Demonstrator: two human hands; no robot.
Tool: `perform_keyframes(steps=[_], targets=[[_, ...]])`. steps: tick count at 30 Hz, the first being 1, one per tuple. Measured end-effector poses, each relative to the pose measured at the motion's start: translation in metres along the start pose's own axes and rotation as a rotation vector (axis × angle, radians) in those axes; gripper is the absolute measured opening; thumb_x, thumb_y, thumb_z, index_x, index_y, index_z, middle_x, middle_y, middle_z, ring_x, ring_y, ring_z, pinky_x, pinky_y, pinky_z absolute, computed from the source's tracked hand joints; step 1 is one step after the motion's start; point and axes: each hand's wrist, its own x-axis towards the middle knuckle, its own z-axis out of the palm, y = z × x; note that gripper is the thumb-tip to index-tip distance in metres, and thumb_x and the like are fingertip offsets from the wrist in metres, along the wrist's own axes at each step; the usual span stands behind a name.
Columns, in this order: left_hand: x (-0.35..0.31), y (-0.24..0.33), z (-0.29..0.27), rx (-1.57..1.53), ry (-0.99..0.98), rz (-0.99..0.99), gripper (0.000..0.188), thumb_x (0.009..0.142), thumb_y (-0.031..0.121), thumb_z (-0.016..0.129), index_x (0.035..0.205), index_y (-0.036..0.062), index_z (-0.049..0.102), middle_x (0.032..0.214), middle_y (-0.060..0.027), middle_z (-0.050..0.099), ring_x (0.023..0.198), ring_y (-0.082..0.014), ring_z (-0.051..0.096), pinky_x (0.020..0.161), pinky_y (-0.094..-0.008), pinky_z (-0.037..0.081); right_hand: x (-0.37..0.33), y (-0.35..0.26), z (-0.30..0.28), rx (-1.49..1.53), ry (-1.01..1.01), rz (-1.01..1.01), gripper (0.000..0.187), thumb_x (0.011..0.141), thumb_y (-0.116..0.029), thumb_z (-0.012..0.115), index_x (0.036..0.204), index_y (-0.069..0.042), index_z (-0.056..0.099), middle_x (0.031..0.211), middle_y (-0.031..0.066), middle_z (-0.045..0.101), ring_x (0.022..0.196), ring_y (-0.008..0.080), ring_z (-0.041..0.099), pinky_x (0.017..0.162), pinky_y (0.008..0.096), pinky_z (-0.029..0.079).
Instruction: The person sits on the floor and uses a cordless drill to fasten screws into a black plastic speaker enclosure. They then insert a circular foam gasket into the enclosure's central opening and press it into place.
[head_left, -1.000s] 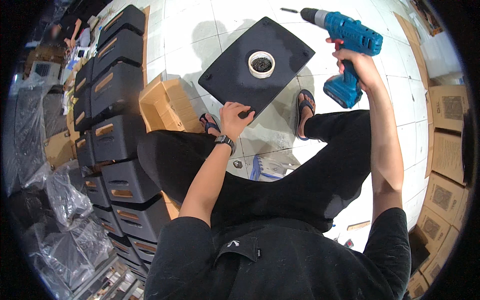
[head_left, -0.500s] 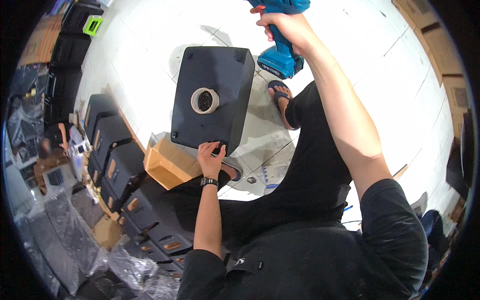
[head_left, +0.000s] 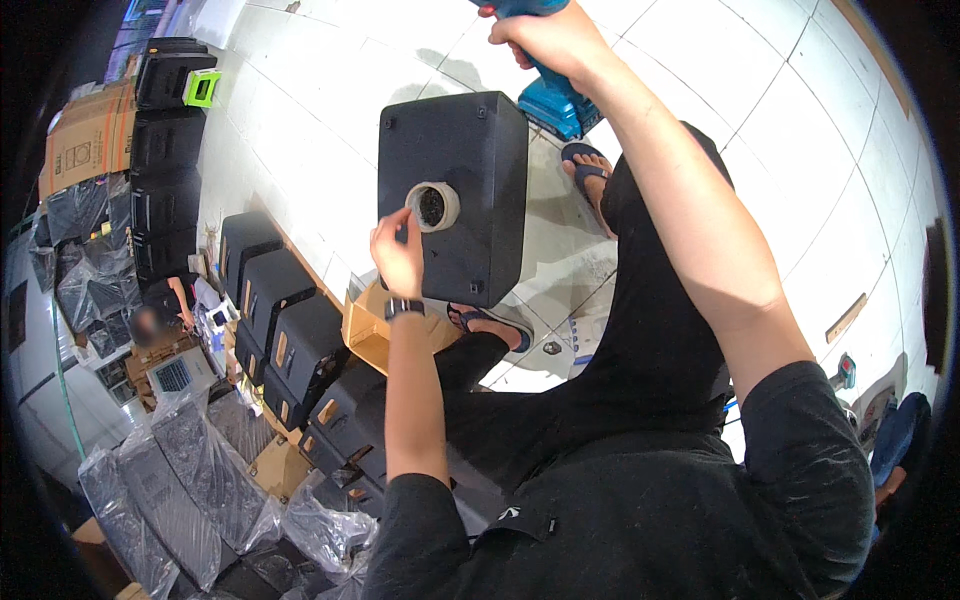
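A black box-shaped cabinet (head_left: 485, 150), like a speaker cabinet, stands on the floor before me with small black feet at its visible corners. On its top sits a round cream tub (head_left: 450, 208) holding small dark pieces, too small to name. My left hand (head_left: 398, 252) is at the tub's near-left rim, thumb and fingers a little apart, with nothing visible between them. Beyond the cabinet's right side, my right hand (head_left: 555, 42) is wrapped round the grip of a blue cordless drill (head_left: 558, 108). The drill's front end runs out of view at the top.
An open cardboard box (head_left: 370, 328) stands by the cabinet's near-left side. Several black cabinets (head_left: 305, 345) are stacked to my left, near plastic-wrapped ones (head_left: 180, 480). A person (head_left: 165, 310) is at far left beside a laptop (head_left: 180, 375). My sandalled feet flank the cabinet's near and right sides.
My left hand has left the cabinet's near-right corner and moved up to the tub, uncovering a black foot there. The drill has shifted slightly up and left. The whole view has shifted.
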Motion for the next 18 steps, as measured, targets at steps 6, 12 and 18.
perform_keyframes(steps=[6, 12, 18], targets=[[0.050, 0.007, 0.032, 0.271, -0.376, -0.090, 0.021, 0.090, 0.031, 0.074, 0.100, 0.0139, 0.082, 0.098, -0.0067, 0.076, 0.096, -0.0310, 0.071, 0.084, -0.0459, 0.052, 0.018, 0.038, 0.009, -0.114, 0.031, -0.117, 0.037, 0.067, -0.034, 0.078, 0.093, -0.007, 0.078, 0.072, 0.0111, 0.074, 0.066, 0.0191, 0.074, 0.071, 0.0328, 0.060], [0.036, 0.003, 0.046, 0.370, -0.301, -0.080, 0.019, 0.086, 0.031, 0.075, 0.093, 0.0148, 0.082, 0.096, -0.0028, 0.073, 0.095, -0.0306, 0.068, 0.084, -0.0481, 0.047, 0.010, 0.032, 0.018, -0.391, 0.050, -0.194, 0.029, 0.073, -0.032, 0.072, 0.093, -0.012, 0.079, 0.087, 0.0173, 0.077, 0.086, 0.0343, 0.076, 0.085, 0.0400, 0.061], [0.026, 0.002, 0.053, 0.346, -0.186, -0.123, 0.016, 0.084, 0.030, 0.074, 0.089, 0.0161, 0.081, 0.093, -0.0006, 0.072, 0.093, -0.0291, 0.067, 0.083, -0.0463, 0.047, 0.010, 0.033, 0.024, -0.326, -0.025, -0.104, 0.029, 0.075, -0.026, 0.070, 0.096, -0.009, 0.079, 0.091, 0.0187, 0.077, 0.091, 0.0343, 0.076, 0.088, 0.0397, 0.060]])
